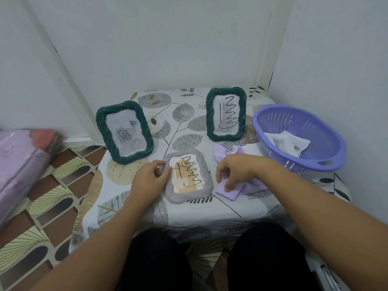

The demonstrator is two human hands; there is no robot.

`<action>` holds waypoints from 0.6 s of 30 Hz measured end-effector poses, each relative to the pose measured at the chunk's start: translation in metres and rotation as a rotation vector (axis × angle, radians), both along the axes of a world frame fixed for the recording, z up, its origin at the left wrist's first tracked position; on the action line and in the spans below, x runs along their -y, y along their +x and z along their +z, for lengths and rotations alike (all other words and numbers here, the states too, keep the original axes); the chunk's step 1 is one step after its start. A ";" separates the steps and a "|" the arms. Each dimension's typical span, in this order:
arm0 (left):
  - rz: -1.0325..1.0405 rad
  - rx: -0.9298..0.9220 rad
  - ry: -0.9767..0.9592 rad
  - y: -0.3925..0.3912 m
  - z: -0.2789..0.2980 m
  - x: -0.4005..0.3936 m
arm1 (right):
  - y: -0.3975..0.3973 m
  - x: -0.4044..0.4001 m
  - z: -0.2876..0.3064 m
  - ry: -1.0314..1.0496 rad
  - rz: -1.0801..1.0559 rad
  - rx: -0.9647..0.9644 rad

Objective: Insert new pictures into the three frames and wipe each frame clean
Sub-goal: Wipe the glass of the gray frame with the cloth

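Part of the grey frame's [187,175] left rim is covered by the left hand [149,180], and the fingertips there cannot be made out against it. Under the fingers of the right hand [235,169] a stretch of the lilac cloth [228,191] is hidden. Left of the left hand's fingers, a purple bundle [23,162] is blurred and cut off by the picture's edge. Right of the right hand's fingers, the prints in the basket [302,114] are too small to be read.
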State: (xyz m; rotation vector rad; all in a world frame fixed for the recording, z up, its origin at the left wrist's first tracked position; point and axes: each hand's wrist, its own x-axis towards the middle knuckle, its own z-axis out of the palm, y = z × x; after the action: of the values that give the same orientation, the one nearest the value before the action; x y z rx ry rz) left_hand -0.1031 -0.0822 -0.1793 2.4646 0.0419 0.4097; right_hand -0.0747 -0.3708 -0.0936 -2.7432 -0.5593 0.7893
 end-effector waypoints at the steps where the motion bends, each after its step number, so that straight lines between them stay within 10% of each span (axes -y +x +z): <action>1: 0.001 -0.002 -0.004 0.000 0.000 0.000 | -0.001 0.000 -0.001 -0.005 0.009 0.014; 11: 0.001 -0.002 -0.007 0.001 -0.001 -0.001 | 0.009 -0.001 -0.005 0.546 -0.272 0.400; 18: 0.000 0.004 0.002 0.001 -0.002 -0.001 | -0.005 -0.003 -0.033 0.384 -0.195 0.332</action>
State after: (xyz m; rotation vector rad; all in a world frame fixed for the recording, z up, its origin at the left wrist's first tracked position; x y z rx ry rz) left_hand -0.1017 -0.0809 -0.1814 2.4654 0.0402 0.4145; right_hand -0.0796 -0.3679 -0.1264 -2.5225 -0.4388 0.1572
